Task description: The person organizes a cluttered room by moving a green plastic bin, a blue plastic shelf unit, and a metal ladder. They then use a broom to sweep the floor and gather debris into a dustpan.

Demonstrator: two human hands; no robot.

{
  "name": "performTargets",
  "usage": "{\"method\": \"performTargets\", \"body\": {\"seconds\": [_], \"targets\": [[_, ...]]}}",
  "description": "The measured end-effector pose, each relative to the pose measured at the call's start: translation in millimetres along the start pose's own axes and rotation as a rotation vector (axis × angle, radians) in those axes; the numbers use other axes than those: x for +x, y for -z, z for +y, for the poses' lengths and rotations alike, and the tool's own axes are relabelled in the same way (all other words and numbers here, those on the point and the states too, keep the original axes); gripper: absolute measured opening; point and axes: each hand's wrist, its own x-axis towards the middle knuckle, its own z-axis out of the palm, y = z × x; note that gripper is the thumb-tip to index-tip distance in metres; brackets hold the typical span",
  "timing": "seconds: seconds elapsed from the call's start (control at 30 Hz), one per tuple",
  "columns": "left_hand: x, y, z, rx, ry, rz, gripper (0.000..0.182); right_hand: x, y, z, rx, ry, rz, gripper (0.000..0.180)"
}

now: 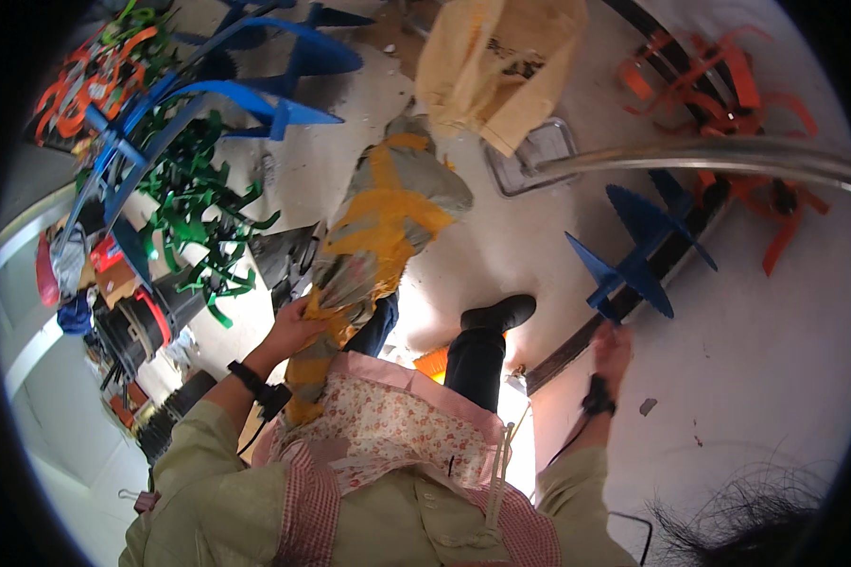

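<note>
My left hand [292, 339] grips the narrow lower part of a long grey bundle [436, 186] bound with yellow tape. The bundle runs from beside my apron up across the floor in front of me, and what it wraps is hidden. Over on the right, my right hand [611, 358] is raised by the wall, just below the lower end of a blue metal part with toothed triangular blades [642, 220]. My fingers there are blurred, and I cannot tell whether they touch that part.
Blue bladed parts [312, 49], green curved blades [198, 205] and orange blades [92, 92] crowd the left. Ahead lie a brown paper bag [496, 64] and a clear plastic tray [532, 181]. A metal tube [723, 152] crosses the right side, below orange tines [737, 78].
</note>
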Motion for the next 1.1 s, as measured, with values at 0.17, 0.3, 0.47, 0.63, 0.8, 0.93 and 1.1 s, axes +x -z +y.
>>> {"method": "performTargets", "body": {"seconds": [0.17,0.3,0.47,0.63,0.8,0.93,1.1], "targets": [[9.1,5.3,-4.4,0.196,-0.027,0.005,0.036,-151.2,-105.8,180.4,-0.295,-0.546,-0.548,0.033],[-3.6,1.6,7.8,0.338,-0.032,0.058,0.040,-270.5,-223.9,235.1,-0.392,-0.825,-0.829,0.052],[-32.1,37.9,-7.9,0.088,-0.178,0.066,0.057,-289.3,-256.4,245.4,-0.394,-0.825,-0.759,0.059],[-100.7,96.6,-70.4,0.266,0.040,0.114,0.071,-305.8,-265.6,251.4,-0.399,-0.825,-0.645,0.054],[-125.1,69.8,-49.1,-0.178,0.400,-0.337,0.076,-316.6,-293.7,259.3,-0.462,-0.715,-0.710,0.050],[-124.3,71.2,-55.6,-0.119,0.269,-0.268,0.069,-325.7,-310.6,254.4,-0.578,-0.566,-0.732,0.049],[-121.6,66.5,-37.6,-0.604,0.330,-0.277,0.054,-336.6,-323.0,227.6,-0.787,-0.547,-0.688,0.055]]}}
